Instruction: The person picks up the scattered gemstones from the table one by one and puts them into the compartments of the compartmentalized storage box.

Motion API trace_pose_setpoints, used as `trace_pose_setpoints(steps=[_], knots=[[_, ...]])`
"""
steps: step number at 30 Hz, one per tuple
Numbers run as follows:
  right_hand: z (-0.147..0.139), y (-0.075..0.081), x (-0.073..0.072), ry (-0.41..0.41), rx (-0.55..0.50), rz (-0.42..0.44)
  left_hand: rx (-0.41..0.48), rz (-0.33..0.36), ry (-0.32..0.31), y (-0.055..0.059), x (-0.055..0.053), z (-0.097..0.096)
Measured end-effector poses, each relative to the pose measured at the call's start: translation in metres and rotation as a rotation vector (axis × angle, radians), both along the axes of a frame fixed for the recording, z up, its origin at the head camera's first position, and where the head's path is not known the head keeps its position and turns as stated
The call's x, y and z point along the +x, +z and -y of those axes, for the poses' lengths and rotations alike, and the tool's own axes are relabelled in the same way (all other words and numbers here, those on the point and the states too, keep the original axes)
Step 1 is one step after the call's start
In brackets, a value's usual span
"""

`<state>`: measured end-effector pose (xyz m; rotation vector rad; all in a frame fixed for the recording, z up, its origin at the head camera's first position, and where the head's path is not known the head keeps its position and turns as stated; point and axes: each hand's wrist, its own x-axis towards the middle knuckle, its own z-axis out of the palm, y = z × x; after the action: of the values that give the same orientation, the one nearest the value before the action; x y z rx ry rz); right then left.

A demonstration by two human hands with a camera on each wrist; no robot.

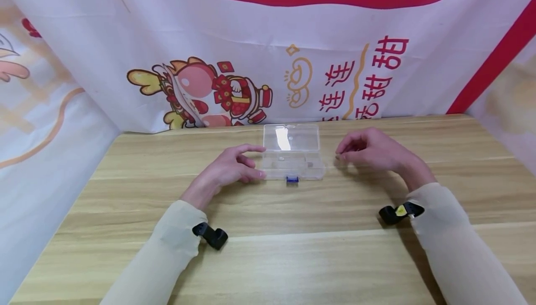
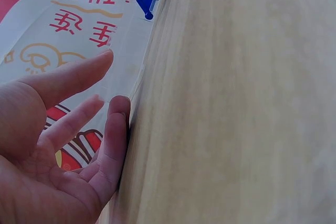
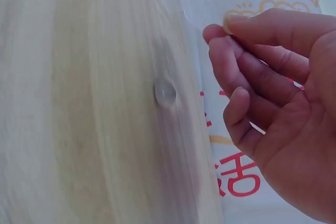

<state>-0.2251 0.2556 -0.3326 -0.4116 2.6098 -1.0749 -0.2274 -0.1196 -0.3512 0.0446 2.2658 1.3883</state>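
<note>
A clear plastic case [image 1: 276,173] with a blue latch [image 1: 292,179] lies on the table, its clear lid [image 1: 301,137] raised at the back. Inside are small pale shapes, too faint to name. At the case's left end is my left hand [image 1: 234,165], fingers fairly straight; the thumb touches the front corner and the index finger reaches the back. To the right of the case, apart from it, hovers my right hand [image 1: 368,149], thumb and index tips together. Whether something tiny sits between them I cannot tell. In the right wrist view, a clear round bead-like piece [image 3: 165,93] lies on the table.
The wood-grain table [image 1: 268,267] ends at a printed cloth backdrop [image 1: 251,25] close behind the case. Cloth also hangs along the left and right sides. Each sleeve carries a black wrist camera, left [image 1: 211,236] and right [image 1: 398,213].
</note>
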Motion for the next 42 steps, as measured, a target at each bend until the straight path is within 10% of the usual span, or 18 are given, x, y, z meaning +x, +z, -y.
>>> trace_pose_setpoints(steps=[24, 42], knots=[[0.040, 0.011, 0.010, -0.052, -0.033, -0.198, 0.004, 0.007, -0.003, 0.006, -0.001, -0.006], [0.082, -0.001, 0.016, -0.088, -0.027, -0.133, -0.020, 0.009, 0.011, 0.002, 0.001, 0.000]])
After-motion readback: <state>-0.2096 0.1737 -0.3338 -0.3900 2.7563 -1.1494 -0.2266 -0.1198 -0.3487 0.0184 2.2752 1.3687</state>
